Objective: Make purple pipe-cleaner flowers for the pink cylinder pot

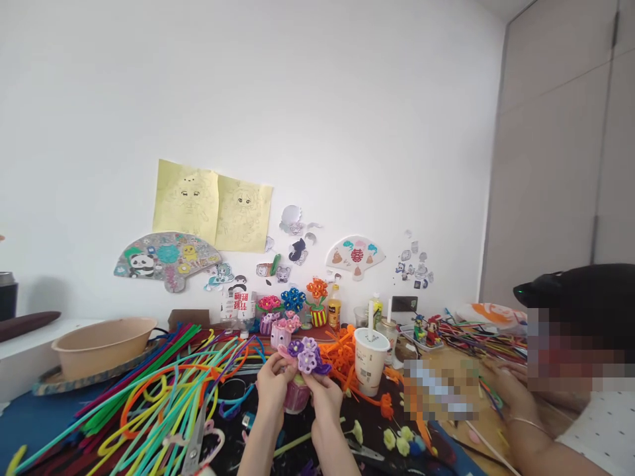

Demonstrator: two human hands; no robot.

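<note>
Near the middle of the table, a bunch of purple and lilac pipe-cleaner flowers rises from a small pink-purple pot. My left hand is at the left side of the flowers, its fingers closed on their edge beside a pink piece. On the other side my right hand has its fingers closed against the purple leaves under the flowers. The fingertips of both hands are partly hidden by the petals. Behind them stands a pink pot with pink flowers.
Colourful pipe cleaners and scissors lie at the left. A lidded cup with a straw stands right of my hands, by orange pipe cleaners. Pale yellow flowers lie front right. Another person sits at the right.
</note>
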